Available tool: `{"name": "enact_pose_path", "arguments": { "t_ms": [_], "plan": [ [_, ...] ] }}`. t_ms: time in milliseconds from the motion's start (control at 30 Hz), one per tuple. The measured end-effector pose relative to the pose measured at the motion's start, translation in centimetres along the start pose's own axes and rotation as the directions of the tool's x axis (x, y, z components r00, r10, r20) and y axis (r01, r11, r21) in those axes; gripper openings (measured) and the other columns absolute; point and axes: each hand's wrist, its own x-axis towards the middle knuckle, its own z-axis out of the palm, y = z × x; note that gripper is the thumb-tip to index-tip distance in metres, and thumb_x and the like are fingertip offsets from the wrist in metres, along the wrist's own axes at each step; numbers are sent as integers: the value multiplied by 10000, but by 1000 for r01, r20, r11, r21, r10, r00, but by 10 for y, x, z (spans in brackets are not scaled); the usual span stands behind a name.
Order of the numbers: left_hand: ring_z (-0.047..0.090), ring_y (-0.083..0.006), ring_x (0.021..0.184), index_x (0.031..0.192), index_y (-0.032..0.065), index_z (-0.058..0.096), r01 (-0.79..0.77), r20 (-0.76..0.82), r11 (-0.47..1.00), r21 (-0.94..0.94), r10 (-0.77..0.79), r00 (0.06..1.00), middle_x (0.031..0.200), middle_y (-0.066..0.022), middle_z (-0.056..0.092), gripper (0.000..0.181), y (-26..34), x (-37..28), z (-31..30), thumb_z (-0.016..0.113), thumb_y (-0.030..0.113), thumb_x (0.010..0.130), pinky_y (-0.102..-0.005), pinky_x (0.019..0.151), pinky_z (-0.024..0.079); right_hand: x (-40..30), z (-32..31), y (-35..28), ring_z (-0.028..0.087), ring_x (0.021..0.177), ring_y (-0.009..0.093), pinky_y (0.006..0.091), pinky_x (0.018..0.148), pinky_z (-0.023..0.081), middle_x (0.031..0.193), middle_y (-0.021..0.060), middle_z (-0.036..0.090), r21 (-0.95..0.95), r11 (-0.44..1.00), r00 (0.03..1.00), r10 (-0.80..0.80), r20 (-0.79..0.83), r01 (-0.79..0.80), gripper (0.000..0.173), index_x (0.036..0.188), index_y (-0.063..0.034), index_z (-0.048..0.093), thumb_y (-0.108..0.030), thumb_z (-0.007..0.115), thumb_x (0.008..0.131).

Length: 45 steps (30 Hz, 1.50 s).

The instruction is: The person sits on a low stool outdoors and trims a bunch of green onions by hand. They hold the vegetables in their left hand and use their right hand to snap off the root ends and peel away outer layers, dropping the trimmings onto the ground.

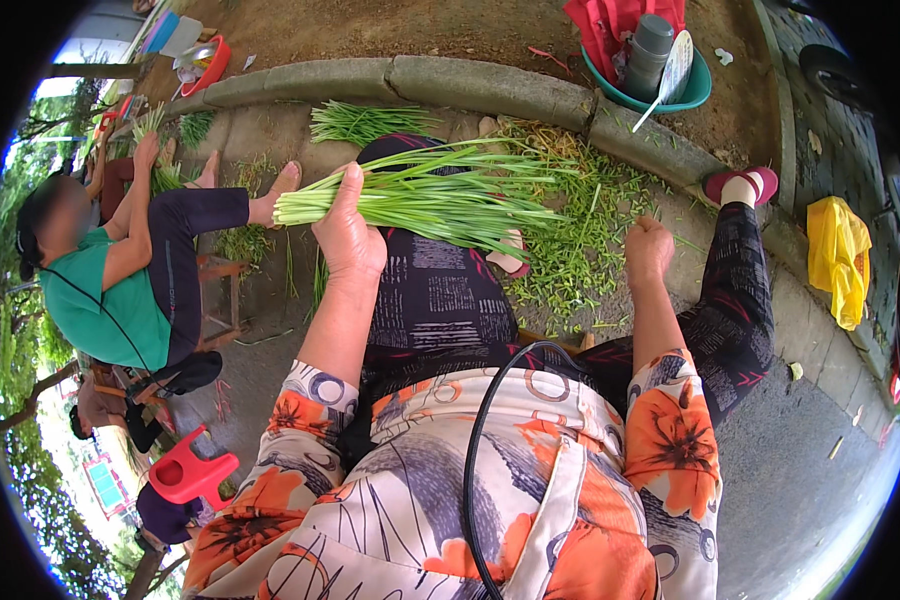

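My left hand grips a bunch of long green garlic chives near its pale stem ends. The leaf tips fan out to the right, above my patterned trouser leg. My right hand is curled into a fist, apart from the bunch; nothing shows in it, though its palm side is hidden. Between my legs, cut green bits and yellowed leaves are strewn over the pavement. Another bundle of chives lies beyond my left knee, beside the stone kerb.
A teal basin past the kerb holds a grey flask, a hand fan and a red bag. At right lies a yellow plastic bag. A person in green sits at left, near a red plastic stool.
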Motion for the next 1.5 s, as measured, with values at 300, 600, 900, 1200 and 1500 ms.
{"name": "enact_pose_path", "arguments": {
  "t_ms": [300, 600, 900, 1200, 1500],
  "plan": [
    [581, -175, 908, 1195, 70, 468, 69, 13, 996, -47, -69, 998, 978, -64, 591, 493, 1, 3, -3, 714, -11, 776, -327, 872, 471, -57, -2, -78, 653, 731, 253, 334, 695, 508, 782, 124, 675, 578, 756, 871, -468, 150, 307, 147, 839, -78, 724, -209, 691, 780],
    [573, -176, 907, 1206, 116, 458, 80, 10, 995, -67, -79, 997, 978, -59, 577, 525, 1, 3, -6, 712, -31, 771, -347, 865, 475, -100, 2, -126, 622, 768, 307, 399, 689, 500, 864, 93, 636, 389, 671, 681, -720, 136, 632, 180, 890, -100, 700, -249, 665, 797],
    [566, -168, 925, 1225, 128, 440, 82, 19, 994, -68, -81, 997, 986, -59, 575, 551, 0, 3, -6, 719, -19, 772, -347, 875, 469, -102, 4, -129, 618, 770, 307, 408, 694, 499, 862, 90, 627, 368, 651, 658, -742, 125, 664, 143, 860, -102, 692, -226, 650, 801],
    [563, -173, 934, 1235, 110, 420, 80, 30, 995, -53, -79, 996, 1001, -63, 572, 563, 1, 3, -5, 720, -10, 774, -350, 885, 464, -102, 3, -131, 616, 782, 311, 386, 705, 491, 858, 111, 633, 387, 659, 661, -735, 151, 645, 149, 876, -79, 692, -196, 656, 789],
    [570, -183, 930, 1229, 104, 424, 97, 46, 993, -62, -95, 994, 996, -63, 574, 552, 0, 5, -7, 718, -10, 777, -355, 878, 472, -102, 4, -134, 619, 800, 307, 411, 709, 500, 896, 95, 628, 347, 680, 656, -727, 204, 646, 132, 877, -107, 664, -205, 641, 792]
  ]
}}
